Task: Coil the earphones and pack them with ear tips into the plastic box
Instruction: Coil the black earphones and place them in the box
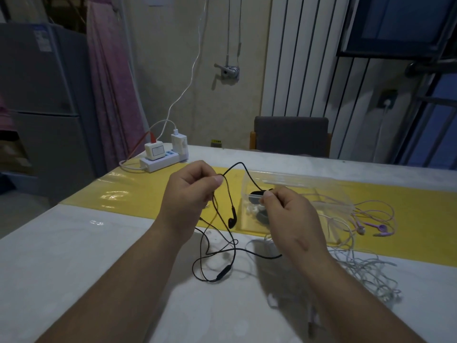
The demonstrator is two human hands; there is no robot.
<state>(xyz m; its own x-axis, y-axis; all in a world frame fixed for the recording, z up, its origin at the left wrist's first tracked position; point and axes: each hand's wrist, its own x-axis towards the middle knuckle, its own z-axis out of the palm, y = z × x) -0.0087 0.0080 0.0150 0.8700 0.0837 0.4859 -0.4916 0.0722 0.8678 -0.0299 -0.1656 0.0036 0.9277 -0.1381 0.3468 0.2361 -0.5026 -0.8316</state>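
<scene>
Above a white desk [99,268], the left hand [191,191] pinches the cord of thin black wired earphones [232,220], one bud dangling. The right hand [286,214] pinches the other bud in its fingers over a clear plastic box [321,191] holding small white ear tips [254,209].

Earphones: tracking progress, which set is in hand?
The black earphones, pinched by left hand and right hand; the purple earphones and white earphones lie loose on the table.
</scene>
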